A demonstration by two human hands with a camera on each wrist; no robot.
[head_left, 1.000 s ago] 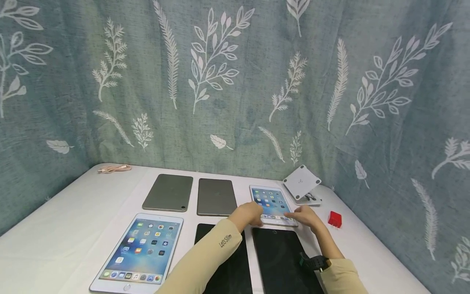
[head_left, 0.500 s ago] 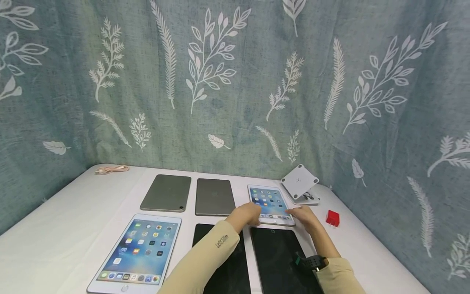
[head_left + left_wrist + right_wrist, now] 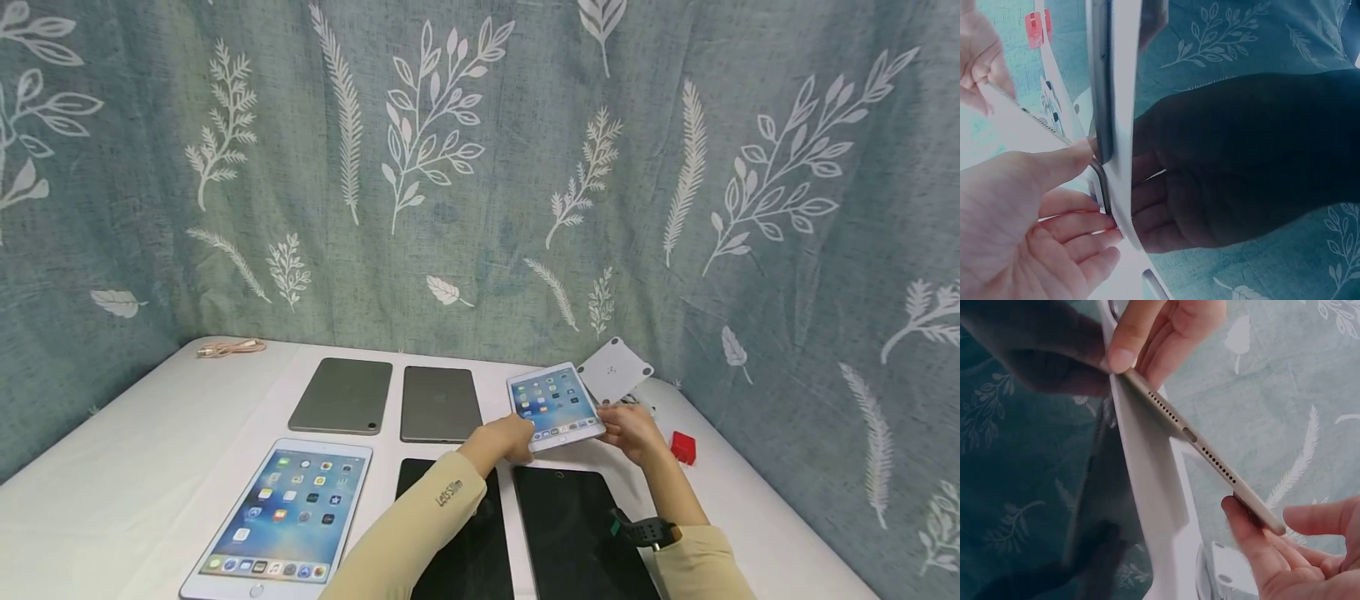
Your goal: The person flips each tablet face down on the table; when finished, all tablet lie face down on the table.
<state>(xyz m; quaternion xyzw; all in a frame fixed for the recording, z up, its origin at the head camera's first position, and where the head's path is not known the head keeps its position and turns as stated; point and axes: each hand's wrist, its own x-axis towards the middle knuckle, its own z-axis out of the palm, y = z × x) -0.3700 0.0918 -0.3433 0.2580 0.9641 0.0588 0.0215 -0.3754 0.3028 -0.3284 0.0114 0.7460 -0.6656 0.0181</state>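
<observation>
A small white tablet [image 3: 551,404], screen lit with app icons, is tilted with its right side raised off the table. At its lower left corner my left hand [image 3: 501,439] grips it; in the left wrist view that left hand [image 3: 1041,219] has its thumb on the edge and its fingers beneath. My right hand [image 3: 633,431] holds the lower right corner. Seen from the right wrist, the tablet's [image 3: 1210,459] edge shows a port and speaker holes, and the right hand [image 3: 1304,562] has fingers underneath and its thumb by the corner. A silver stand [image 3: 615,369] is just behind the tablet.
Two black-screened tablets [image 3: 585,525] lie below my forearms. A larger lit white tablet [image 3: 288,508] is at front left. Two grey tablets [image 3: 341,396] lie face down behind. A red charger [image 3: 683,447] sits at right, a coiled cable [image 3: 231,348] far left.
The small tablet was flat on the table; its right side has now been lifted. My right hand has moved slightly up and taken hold of its corner. The left hand stays nearly in place.
</observation>
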